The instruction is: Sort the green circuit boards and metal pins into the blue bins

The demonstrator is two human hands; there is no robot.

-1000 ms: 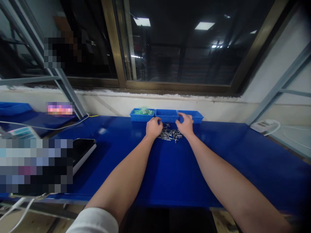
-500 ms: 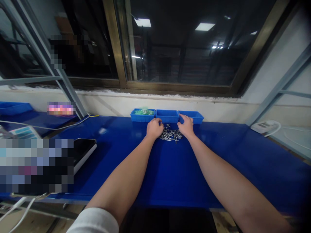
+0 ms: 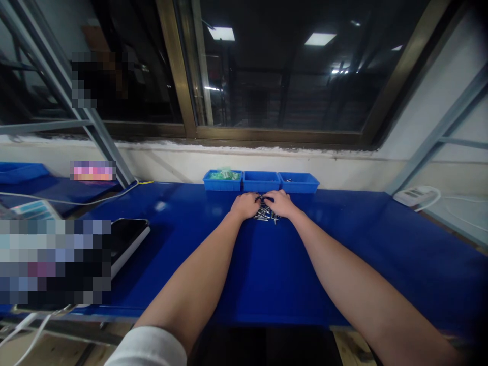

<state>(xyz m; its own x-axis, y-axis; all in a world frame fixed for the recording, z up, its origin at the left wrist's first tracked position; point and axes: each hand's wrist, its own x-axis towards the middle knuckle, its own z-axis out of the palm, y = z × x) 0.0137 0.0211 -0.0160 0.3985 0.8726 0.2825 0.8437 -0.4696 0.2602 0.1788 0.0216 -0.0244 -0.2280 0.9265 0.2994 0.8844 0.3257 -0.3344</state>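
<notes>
A pile of small shiny metal pins [image 3: 267, 213] with thin shanks, like rivets or screws, lies loose on the blue tabletop [image 3: 278, 274]. My left hand [image 3: 246, 205] rests at the pile's left side with its fingers curled inward. From the right, my right hand [image 3: 282, 203] reaches over the back of the pile, its fingers bent toward the left hand. The fingertips of both hands nearly meet among the pins, and whatever they pinch is too small and hidden to make out.
Behind the hands stand three blue bins: a left bin [image 3: 223, 185] with green-white packets, a middle bin [image 3: 261, 184] and a right bin [image 3: 299, 188] holding a few small pieces. A dark-screened device [image 3: 129, 239] sits at left, a white power strip [image 3: 414, 195] at right.
My right hand has moved from the front of the right bin down and left onto the pile. My left hand has shifted slightly right, closer to it.
</notes>
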